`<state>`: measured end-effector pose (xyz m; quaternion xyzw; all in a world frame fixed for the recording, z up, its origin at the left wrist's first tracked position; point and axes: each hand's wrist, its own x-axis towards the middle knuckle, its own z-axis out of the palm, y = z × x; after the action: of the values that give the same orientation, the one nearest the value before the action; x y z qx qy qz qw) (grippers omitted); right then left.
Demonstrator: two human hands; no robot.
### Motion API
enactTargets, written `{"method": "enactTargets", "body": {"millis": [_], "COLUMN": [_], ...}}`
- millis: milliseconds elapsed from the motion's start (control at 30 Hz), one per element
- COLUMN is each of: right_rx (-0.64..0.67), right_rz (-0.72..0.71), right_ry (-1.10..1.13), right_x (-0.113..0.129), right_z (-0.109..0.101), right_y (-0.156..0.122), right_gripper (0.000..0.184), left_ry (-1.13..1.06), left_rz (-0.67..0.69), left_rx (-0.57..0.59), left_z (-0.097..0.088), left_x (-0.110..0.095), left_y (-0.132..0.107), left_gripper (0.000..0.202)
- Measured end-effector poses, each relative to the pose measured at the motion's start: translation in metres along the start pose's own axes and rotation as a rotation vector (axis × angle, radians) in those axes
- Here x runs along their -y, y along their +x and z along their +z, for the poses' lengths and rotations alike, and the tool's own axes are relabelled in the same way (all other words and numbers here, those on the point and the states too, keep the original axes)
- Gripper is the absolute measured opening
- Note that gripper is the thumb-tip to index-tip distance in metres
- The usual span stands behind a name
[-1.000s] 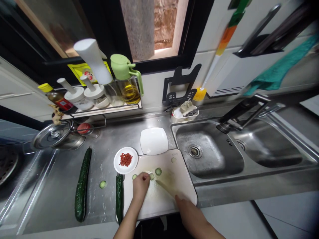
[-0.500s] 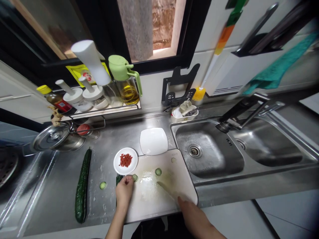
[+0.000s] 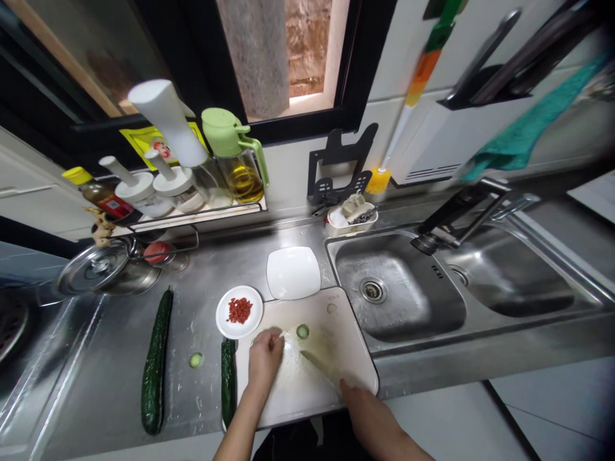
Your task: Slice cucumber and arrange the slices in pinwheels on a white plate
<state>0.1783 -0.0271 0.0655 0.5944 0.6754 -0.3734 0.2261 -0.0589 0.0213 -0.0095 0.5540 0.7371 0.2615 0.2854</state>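
My left hand (image 3: 264, 358) rests on the left part of the white cutting board (image 3: 336, 358), fingers bunched at its far edge as if pinching something small I cannot make out. A cucumber slice (image 3: 302, 331) lies just right of it. My right hand (image 3: 358, 400) grips a pale knife (image 3: 319, 365) that lies low across the board, blade pointing up-left. A cucumber (image 3: 229, 381) lies along the board's left edge. Another slice (image 3: 195, 360) sits on the steel counter, and a whole cucumber (image 3: 154, 362) lies further left.
A small round plate of red bits (image 3: 239, 311) and a square white plate (image 3: 293, 273) sit beyond the board. The sink (image 3: 398, 294) with its faucet (image 3: 456, 214) is right. Oil and seasoning bottles (image 3: 235, 157) on a rack and a pot lid (image 3: 93, 269) are left.
My left hand moved from the board's left edge near the cucumber back onto the board. The slice that lay by the round plate is no longer visible. The knife hand stayed put.
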Motion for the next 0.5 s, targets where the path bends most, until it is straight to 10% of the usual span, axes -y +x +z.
{"method": "enactTargets", "body": {"millis": [200, 500], "right_rx": [-0.040, 0.004], "right_rz": [-0.018, 0.013], "right_ry": [0.013, 0.020], "right_x": [-0.002, -0.002], "right_z": [0.004, 0.004], "right_y": [0.000, 0.000], "right_gripper": [0.054, 0.053], "left_ry": [-0.036, 0.042], "left_rz": [0.106, -0.009], "left_rx": [0.203, 0.164], "left_z": [0.035, 0.047], "left_x": [-0.031, -0.037], "left_y": [0.006, 0.007], "left_gripper": [0.016, 0.006]}}
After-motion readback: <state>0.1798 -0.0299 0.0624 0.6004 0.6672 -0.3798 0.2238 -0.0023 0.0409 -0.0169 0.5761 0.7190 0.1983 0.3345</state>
